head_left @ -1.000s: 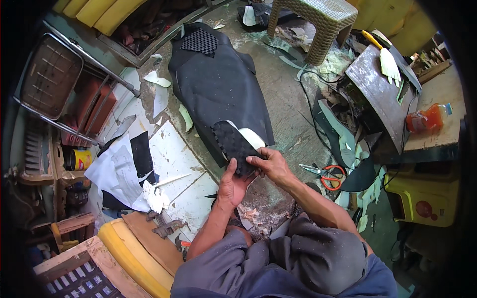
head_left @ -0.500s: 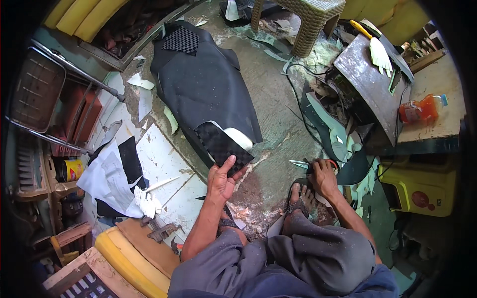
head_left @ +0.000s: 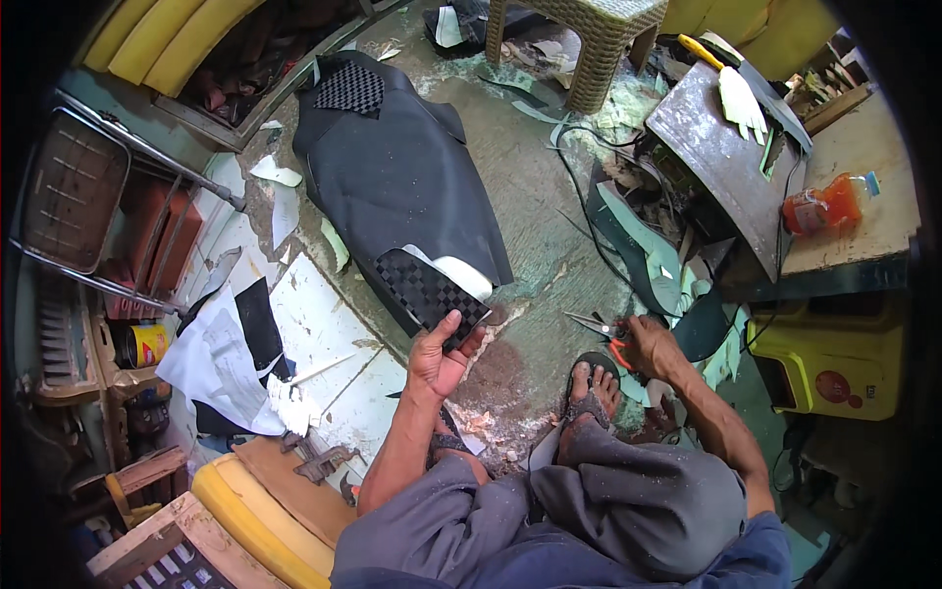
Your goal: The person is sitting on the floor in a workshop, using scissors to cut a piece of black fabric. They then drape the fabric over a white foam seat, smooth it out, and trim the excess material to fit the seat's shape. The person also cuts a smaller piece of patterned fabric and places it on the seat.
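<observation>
My left hand (head_left: pixel 439 363) pinches the near corner of a black checkered piece of sheet material (head_left: pixel 432 290), thumb on top. That piece overlaps the near end of a long black seat cover (head_left: pixel 397 182) lying on the floor. White padding (head_left: pixel 465 276) shows between the two. To the right, beside my sandalled foot (head_left: pixel 595 388), my right hand (head_left: pixel 652 349) is closed on a pair of scissors (head_left: pixel 616 348) with orange handles. The scissor blades point left and stay apart from the checkered piece. Another checkered patch (head_left: pixel 351 86) sits at the cover's far end.
A metal sheet (head_left: pixel 702 128) carries a white glove (head_left: pixel 743 105). Right of it stand a bottle of orange liquid (head_left: pixel 829 204) and a yellow container (head_left: pixel 844 358). A woven stool (head_left: pixel 594 59) is at the back. White sheet scraps (head_left: pixel 221 348) and yellow foam (head_left: pixel 260 520) lie left.
My right hand has turned and shifted on the scissors, so more of the orange handles shows. The checkered piece has tilted slightly in my left hand, making its pattern clearer.
</observation>
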Motion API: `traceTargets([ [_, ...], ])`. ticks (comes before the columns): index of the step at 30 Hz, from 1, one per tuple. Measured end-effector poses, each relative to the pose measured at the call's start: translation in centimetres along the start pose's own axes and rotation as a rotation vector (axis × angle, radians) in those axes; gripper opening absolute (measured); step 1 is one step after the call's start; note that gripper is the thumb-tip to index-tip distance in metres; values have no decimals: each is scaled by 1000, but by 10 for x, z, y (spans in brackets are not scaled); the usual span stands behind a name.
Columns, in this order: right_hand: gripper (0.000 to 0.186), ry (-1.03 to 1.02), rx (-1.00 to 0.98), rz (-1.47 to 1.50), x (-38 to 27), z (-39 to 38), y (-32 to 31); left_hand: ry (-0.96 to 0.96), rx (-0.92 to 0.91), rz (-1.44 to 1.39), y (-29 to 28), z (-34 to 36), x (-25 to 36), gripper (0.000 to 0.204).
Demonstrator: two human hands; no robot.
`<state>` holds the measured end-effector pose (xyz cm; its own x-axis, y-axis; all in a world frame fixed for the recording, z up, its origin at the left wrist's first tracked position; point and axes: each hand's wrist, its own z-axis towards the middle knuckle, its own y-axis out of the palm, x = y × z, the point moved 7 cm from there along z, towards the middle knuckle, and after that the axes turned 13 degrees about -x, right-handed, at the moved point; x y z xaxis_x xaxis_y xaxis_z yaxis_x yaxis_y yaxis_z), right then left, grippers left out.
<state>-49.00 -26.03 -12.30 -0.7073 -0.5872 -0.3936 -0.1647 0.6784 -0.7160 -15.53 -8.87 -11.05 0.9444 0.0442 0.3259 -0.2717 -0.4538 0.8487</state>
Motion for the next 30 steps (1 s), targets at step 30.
traceTargets([
  [30,68,-222,-160,535,-169,34,-31,55,26,228,6,-4,2,33],
])
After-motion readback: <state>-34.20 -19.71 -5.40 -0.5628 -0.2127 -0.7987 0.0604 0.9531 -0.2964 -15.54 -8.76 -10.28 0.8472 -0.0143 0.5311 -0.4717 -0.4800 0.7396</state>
